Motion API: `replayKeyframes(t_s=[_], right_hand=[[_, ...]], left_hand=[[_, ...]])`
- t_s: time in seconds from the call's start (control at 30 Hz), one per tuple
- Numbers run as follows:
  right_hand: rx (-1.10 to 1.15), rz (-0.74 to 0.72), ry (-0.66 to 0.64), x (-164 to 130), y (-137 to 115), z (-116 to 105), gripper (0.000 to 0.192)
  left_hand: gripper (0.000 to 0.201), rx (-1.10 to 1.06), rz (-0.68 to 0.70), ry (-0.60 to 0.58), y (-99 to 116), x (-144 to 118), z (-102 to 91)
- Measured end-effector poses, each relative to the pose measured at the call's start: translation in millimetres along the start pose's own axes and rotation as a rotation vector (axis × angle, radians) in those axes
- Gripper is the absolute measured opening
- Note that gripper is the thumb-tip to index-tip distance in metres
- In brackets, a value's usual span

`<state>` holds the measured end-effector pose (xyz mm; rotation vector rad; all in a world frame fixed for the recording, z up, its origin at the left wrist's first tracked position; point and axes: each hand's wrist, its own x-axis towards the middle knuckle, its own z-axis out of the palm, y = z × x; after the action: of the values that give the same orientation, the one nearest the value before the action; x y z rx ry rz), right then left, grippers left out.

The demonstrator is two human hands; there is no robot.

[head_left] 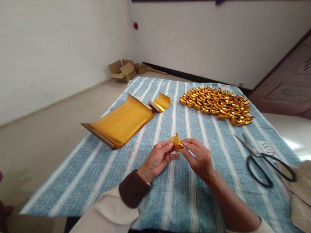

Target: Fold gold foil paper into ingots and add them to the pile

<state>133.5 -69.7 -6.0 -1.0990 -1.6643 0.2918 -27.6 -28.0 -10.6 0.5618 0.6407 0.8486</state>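
Note:
Between both hands, above the striped cloth, is a small folded gold foil paper (177,142) with a pointed top. My left hand (159,158) pinches its left side between thumb and fingers. On the other side, my right hand (198,158) grips the right edge with thumb and forefinger. A stack of gold foil sheets (121,121) lies to the left, its edges curling up. Beyond it sits a smaller curled piece of gold foil (162,103). Many folded gold paper ingots (213,103) stand in packed rows at the back right.
Black-handled scissors (259,155) lie spread on the right of the blue-and-white striped tablecloth (184,200). A tan textured cloth (301,194) rests at the right edge. On the floor behind, an open cardboard box (123,71) stands by the wall. A dark wooden door (286,77) is at right.

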Motion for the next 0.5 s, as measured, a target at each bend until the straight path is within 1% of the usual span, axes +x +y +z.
replayKeyframes(t_s=[0.2, 0.5], right_hand=[[-0.112, -0.128, 0.016, -1.4, 2.3, -1.6, 0.02], [-0.116, -0.134, 0.016, -1.6, -1.7, -1.3, 0.016]], left_hand=[[0.024, -0.013, -0.015, -0.012, 1.5, 0.4, 0.1], [0.024, -0.025, -0.038, -0.036, -0.6, 1.0, -3.0]])
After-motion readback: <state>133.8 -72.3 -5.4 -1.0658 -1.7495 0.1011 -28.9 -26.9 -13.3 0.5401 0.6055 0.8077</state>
